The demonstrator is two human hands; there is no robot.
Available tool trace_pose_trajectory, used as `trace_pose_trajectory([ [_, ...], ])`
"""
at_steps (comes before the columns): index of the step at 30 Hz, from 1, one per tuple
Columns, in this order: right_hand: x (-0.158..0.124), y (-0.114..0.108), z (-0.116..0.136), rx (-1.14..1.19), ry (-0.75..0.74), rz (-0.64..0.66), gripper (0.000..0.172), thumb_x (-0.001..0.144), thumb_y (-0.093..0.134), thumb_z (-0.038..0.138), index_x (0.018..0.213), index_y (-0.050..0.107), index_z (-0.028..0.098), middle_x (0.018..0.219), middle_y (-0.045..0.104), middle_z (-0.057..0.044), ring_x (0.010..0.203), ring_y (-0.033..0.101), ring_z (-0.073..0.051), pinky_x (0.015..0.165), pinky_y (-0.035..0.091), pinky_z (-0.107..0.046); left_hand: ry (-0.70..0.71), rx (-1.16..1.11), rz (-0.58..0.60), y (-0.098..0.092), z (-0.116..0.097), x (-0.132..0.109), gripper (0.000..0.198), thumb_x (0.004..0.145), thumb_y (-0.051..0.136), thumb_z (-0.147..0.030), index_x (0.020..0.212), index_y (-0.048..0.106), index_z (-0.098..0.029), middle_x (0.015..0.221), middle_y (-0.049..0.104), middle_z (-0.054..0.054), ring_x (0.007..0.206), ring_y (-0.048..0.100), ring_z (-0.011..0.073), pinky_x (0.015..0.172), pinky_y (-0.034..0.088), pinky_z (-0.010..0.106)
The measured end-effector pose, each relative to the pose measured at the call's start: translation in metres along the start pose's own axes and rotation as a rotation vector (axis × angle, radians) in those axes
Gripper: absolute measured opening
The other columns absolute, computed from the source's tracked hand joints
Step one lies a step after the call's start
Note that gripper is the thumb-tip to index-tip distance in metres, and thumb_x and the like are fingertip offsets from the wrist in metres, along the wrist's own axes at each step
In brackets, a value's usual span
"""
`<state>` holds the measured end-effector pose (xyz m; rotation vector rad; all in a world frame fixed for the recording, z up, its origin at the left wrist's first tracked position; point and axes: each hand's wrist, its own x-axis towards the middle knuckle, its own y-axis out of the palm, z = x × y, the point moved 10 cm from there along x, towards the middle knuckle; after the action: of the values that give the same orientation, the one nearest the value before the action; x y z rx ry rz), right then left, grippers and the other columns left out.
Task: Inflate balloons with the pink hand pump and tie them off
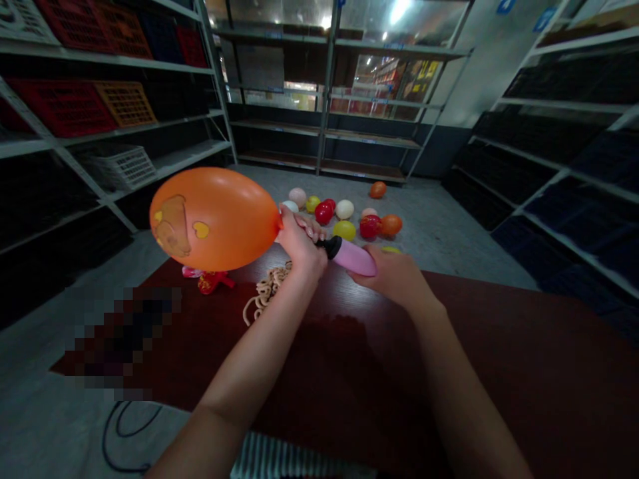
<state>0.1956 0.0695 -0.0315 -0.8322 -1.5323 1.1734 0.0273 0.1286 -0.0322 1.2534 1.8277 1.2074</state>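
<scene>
An inflated orange balloon (pixel 212 218) with a cartoon print hangs above the dark red table (pixel 499 372). My left hand (pixel 299 243) is closed round the balloon's neck where it meets the black nozzle of a pink hand pump (pixel 352 257). My right hand (pixel 394 276) is wrapped round the rear of the pump. A pile of beige cords (pixel 263 293) lies on the table just below my left hand. Red and pink uninflated balloons (pixel 210 279) lie under the orange one.
Several inflated balloons (pixel 344 218) in red, yellow, white and orange lie on the grey floor beyond the table. Metal shelves (pixel 114 133) with red, orange and white crates stand left; dark shelving lines the right. A black cable (pixel 124 432) loops on the floor.
</scene>
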Motion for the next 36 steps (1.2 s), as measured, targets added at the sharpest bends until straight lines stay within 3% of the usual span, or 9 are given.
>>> trace_pose_trajectory([
  [8,0.003,0.004,0.0,0.048,-0.026,-0.061,0.05,0.089,0.059,0.059,0.121,0.065,0.019,0.098,0.076,-0.012,0.084,0.072,-0.03,0.067,0.047,-0.036,0.013,-0.002,-0.009,-0.011,-0.023,0.029,0.059,0.094,0.061,-0.058,0.059,0.032,-0.021,0.041,0.025,-0.009,0.032,0.025,0.0051,0.036,0.022,0.022],
  [16,-0.001,0.028,-0.05,0.127,-0.005,-0.053,0.048,0.087,0.063,0.057,0.12,0.065,0.022,0.107,0.075,-0.01,0.091,0.071,-0.029,0.071,0.048,-0.037,0.074,0.01,-0.04,-0.016,-0.053,0.043,0.058,0.096,0.06,-0.054,0.061,0.029,-0.02,0.042,0.024,-0.009,0.032,0.024,0.0053,0.036,0.023,0.021],
  [20,-0.006,0.026,-0.066,0.15,0.031,-0.06,0.042,0.087,0.065,0.053,0.119,0.065,0.024,0.108,0.075,-0.008,0.091,0.071,-0.027,0.072,0.047,-0.035,0.077,0.003,-0.063,-0.02,-0.058,0.045,0.053,0.101,0.054,-0.046,0.061,0.029,-0.02,0.042,0.024,-0.009,0.032,0.024,0.0053,0.037,0.022,0.021],
  [26,-0.009,0.015,-0.059,0.089,0.031,-0.058,0.038,0.09,0.063,0.049,0.116,0.065,0.022,0.108,0.076,-0.009,0.09,0.071,-0.028,0.072,0.047,-0.035,0.125,0.013,-0.053,-0.017,-0.064,0.041,0.051,0.1,0.056,-0.043,0.062,0.029,-0.021,0.043,0.025,-0.009,0.033,0.024,0.0057,0.037,0.022,0.022],
  [30,-0.006,0.006,-0.052,-0.008,0.036,-0.018,0.039,0.09,0.062,0.047,0.118,0.062,0.02,0.111,0.075,-0.011,0.091,0.071,-0.028,0.071,0.047,-0.035,0.137,-0.019,-0.051,-0.017,-0.065,0.04,0.045,0.102,0.049,-0.029,0.062,0.03,-0.02,0.043,0.024,-0.009,0.033,0.023,0.0056,0.038,0.021,0.022],
  [36,-0.006,-0.013,-0.031,-0.132,0.052,0.038,0.042,0.09,0.061,0.051,0.116,0.061,0.018,0.109,0.075,-0.013,0.087,0.072,-0.029,0.068,0.044,-0.033,0.049,-0.052,0.013,-0.007,-0.035,0.025,0.046,0.102,0.049,-0.028,0.061,0.029,-0.02,0.043,0.025,-0.009,0.033,0.023,0.0057,0.04,0.022,0.022],
])
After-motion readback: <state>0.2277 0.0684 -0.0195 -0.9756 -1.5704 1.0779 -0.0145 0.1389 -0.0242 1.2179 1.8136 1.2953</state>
